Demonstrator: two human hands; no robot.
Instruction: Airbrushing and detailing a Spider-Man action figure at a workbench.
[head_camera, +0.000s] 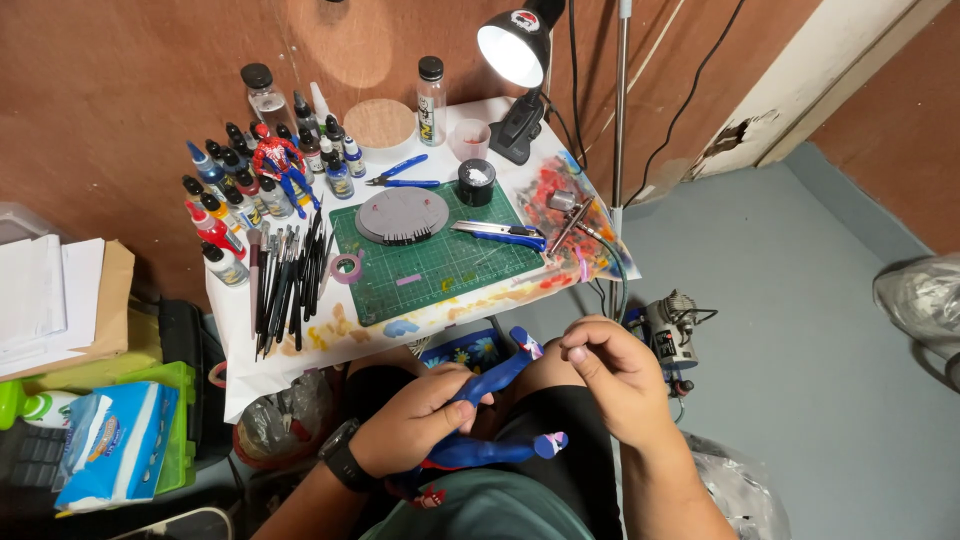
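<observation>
Down over the person's lap, the left hand (412, 422) is clamped around a blue action figure (487, 420) of smooth, glossy plastic, fingers wrapped over its torso and one upraised leg. The other leg sticks out to the right, ending in a rounded foot with a pale patch. The right hand (608, 378) hovers just beside the raised leg, fingers curled together and thumb tucked in; whether the fingertips pinch the foot cannot be told. A dark watch (345, 462) bands the left wrist.

Ahead stands a small white table (236, 345), its edge smeared with dried paint. On it lies a green gridded cutting mat (440, 262) bearing a round grey ridged base (402, 216) and a blue-handled utility knife (500, 233). Left of the mat lies a fan of slim dark brushes (287, 278), behind them dropper-tipped paint bottles (222, 210) and a red-and-blue standing figure (277, 162). A black desk lamp (517, 48) shines down from the far edge.
</observation>
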